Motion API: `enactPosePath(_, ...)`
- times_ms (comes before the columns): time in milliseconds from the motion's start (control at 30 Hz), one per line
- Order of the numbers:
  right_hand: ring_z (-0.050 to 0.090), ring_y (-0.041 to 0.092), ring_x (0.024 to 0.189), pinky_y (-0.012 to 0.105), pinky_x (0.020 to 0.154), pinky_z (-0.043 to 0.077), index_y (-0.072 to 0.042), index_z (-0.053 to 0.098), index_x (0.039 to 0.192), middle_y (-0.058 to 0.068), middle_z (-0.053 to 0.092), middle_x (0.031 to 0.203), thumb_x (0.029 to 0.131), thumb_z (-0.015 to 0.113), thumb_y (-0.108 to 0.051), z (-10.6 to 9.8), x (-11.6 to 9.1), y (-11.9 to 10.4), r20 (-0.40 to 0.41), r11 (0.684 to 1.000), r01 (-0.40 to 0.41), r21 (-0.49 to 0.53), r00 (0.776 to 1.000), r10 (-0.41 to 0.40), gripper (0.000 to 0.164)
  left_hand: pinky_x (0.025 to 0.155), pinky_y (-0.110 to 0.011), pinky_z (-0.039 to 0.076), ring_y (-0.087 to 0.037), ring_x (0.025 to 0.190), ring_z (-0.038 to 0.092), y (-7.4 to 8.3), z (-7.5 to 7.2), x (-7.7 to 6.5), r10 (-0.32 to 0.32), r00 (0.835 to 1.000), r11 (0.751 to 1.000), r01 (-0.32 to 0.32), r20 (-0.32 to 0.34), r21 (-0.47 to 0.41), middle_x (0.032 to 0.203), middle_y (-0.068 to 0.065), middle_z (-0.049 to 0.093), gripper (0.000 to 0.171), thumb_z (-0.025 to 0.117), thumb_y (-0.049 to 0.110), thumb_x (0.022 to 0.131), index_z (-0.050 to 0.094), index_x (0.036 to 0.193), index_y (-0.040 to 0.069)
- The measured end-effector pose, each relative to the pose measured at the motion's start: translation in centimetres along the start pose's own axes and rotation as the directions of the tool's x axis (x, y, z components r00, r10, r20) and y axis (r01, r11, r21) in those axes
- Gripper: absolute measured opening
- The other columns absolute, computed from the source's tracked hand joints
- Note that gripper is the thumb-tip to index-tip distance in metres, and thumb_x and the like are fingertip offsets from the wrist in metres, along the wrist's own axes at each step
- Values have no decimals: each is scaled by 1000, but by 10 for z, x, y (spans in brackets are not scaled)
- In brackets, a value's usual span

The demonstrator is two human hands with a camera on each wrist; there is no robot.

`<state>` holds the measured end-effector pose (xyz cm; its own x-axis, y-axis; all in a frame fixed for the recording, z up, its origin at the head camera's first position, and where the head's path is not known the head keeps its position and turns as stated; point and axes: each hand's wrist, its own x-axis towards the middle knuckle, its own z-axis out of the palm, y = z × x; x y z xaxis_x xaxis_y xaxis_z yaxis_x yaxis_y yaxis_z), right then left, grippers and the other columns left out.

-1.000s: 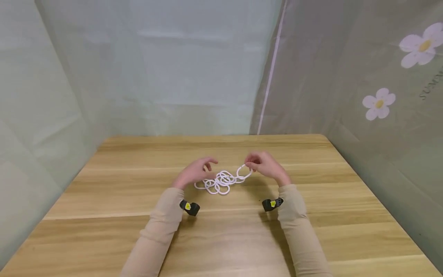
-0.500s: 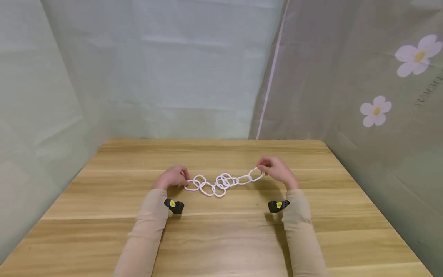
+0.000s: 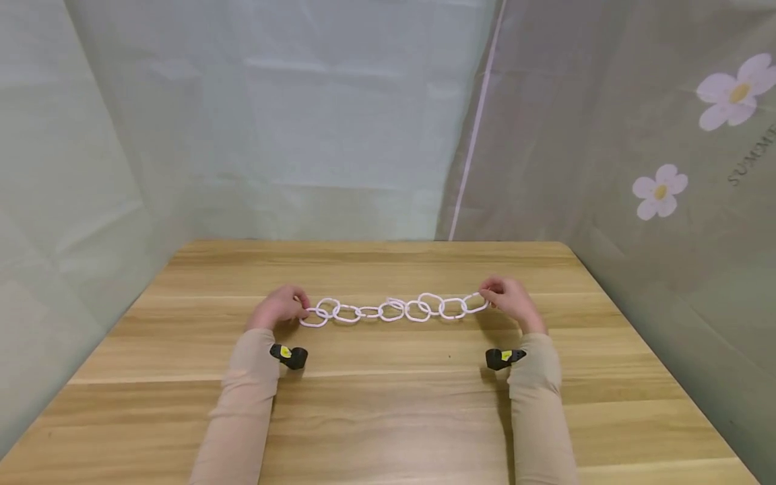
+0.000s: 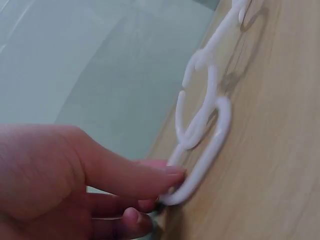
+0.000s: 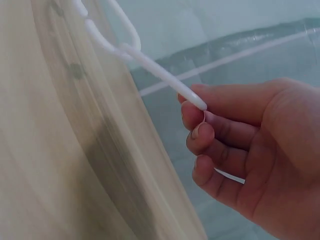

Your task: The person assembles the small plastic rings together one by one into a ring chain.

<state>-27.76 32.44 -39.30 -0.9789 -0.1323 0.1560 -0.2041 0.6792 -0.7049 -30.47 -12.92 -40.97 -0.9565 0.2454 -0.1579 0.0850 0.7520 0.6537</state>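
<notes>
A white chain of several oval links stretches from left to right between the two hands. At its left end the left hand pinches the last link between thumb and fingers. The right hand pinches the link at the other end. In the right wrist view that end link slants upward to the fingertips, off the tabletop. Small gaps show in some links, such as the second link in the left wrist view. Parts of both end links are hidden behind the fingers.
The wooden table lies under the chain and both forearms. A pale curtain hangs behind its far edge, and a greyer one with flowers stands on the right. Each sleeve carries a small black camera.
The chain has gone from a bunched heap to an extended line. Both hands have moved apart; the left hand has taken hold of the left end link, while the right kept its pinch.
</notes>
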Motion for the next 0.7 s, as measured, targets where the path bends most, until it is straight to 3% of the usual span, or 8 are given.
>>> enactPosePath(133,54,15,68,20,59,44,10,63,99,22,64,84,94,57,-4,0,-5,7,-6,999,-42,14,999,42,16,61,-25,39,-18,69,50,-9,-1,-2,5,996,1000,-7,-91,-17,78,-9,58,11,64,1,82,61,91,-5)
enactPosePath(267,55,17,69,23,60,44,11,62,100,20,64,84,95,55,-4,2,-10,12,-7,997,-77,18,997,77,17,63,-26,39,-20,73,51,-23,-3,-6,-18,990,999,12,-139,-44,82,-12,60,14,65,3,83,60,93,-5)
enactPosePath(433,55,14,69,23,61,43,12,62,103,18,64,83,95,55,-5,-1,-13,16,-49,988,-152,28,987,154,20,66,-27,38,-21,76,53,-33,-11,-11,-31,988,997,21,-148,-68,82,-12,61,20,65,6,84,59,98,-7)
enactPosePath(700,50,9,64,21,57,41,14,55,110,4,59,75,96,51,-5,-6,-15,16,-59,960,-251,124,964,260,24,66,-27,39,-20,76,54,-34,-20,-15,-54,989,991,36,-140,-133,85,-12,64,23,64,6,86,58,104,-8)
